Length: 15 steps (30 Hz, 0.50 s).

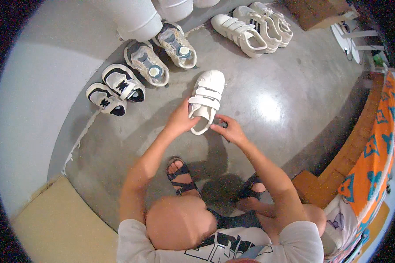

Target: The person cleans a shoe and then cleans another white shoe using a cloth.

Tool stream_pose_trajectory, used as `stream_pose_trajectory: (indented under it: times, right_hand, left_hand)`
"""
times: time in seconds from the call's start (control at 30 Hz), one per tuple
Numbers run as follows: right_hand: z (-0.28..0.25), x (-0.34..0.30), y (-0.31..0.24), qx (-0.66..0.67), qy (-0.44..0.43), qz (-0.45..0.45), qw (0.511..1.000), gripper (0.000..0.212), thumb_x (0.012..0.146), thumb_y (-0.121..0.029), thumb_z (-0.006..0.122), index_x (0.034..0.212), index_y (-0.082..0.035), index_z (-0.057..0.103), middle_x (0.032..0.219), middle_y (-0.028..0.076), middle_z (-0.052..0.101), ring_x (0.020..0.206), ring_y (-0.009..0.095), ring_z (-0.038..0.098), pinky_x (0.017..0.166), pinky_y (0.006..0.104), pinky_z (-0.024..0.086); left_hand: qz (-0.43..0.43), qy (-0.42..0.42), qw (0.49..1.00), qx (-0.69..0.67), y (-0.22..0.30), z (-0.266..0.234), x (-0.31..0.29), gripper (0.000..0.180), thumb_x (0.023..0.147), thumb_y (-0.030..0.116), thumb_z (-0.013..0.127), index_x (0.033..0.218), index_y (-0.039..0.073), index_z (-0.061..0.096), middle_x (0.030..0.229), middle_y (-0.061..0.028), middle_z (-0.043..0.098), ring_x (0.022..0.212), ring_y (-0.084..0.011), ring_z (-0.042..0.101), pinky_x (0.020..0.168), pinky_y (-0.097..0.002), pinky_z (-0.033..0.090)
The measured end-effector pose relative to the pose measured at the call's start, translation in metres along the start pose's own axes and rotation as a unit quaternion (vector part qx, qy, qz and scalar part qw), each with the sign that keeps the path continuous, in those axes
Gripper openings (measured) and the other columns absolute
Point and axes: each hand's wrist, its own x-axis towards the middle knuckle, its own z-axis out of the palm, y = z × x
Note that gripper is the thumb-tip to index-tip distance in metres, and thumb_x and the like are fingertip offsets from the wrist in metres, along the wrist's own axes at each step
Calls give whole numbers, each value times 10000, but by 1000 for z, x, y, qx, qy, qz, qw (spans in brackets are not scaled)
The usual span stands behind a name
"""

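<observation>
A white sneaker [208, 90] with several straps across its top points away from me, in the middle of the view. My left hand [180, 119] grips it by the left side of the opening, the thumb at the rim and the other fingers hidden behind the shoe. At the right of the heel is my right hand [229, 129]. Its thumb and forefinger are spread, with their tips at the shoe's edge; the other fingers are partly hidden beneath.
Black-and-white shoes [123, 82] and grey-beige sneakers [147, 62] line the left wall, below white pots [138, 22]. Several white shoes [239, 33] stand at the back. A cardboard box [318, 13] and white rack [346, 41] are far right; orange cloth [368, 162] hangs nearer.
</observation>
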Motion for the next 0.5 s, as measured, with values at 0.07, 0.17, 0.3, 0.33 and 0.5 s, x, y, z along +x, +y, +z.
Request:
stream_pose_trajectory:
  times: [0.07,0.17,0.3,0.33,0.5]
  right_hand:
    - [-8,3,-12,-12,-19,11,1000,580,776,-392,736,1232,-55,614,1095,189,663,1003,277,640,913,366,486]
    - [-32,3,-41,-71,-66,27,995,559,776,-382,732,1191,-21,632,972,180,695,859,263,673,813,367,524]
    - [-75,0,-68,-142,-90,-8,986,530,794,-352,726,1212,-43,622,751,91,669,560,166,589,554,335,477]
    - [-91,-7,-82,-161,-122,75,977,555,772,-374,733,1169,2,637,848,143,713,672,231,674,674,384,539]
    - [-142,-8,-62,-265,-158,-110,945,466,762,-375,737,1108,-69,683,952,148,703,776,272,680,716,380,548]
  left_hand:
    - [34,-20,999,10,4,-3,5,507,771,146,704,1216,5,505,1104,-197,643,1020,-352,635,881,-429,496]
    - [0,31,998,52,13,2,2,366,788,136,608,1129,18,542,976,-230,654,899,-419,628,774,-477,501]
    - [34,78,996,-35,21,24,-2,365,786,123,585,1132,20,531,966,-231,651,904,-418,624,786,-486,500]
    - [42,80,994,-53,34,28,-5,361,782,103,586,1129,23,530,963,-236,647,904,-416,623,781,-478,500]
    - [112,39,992,-41,66,19,2,410,778,37,576,1184,7,532,989,-226,650,927,-393,633,795,-435,506]
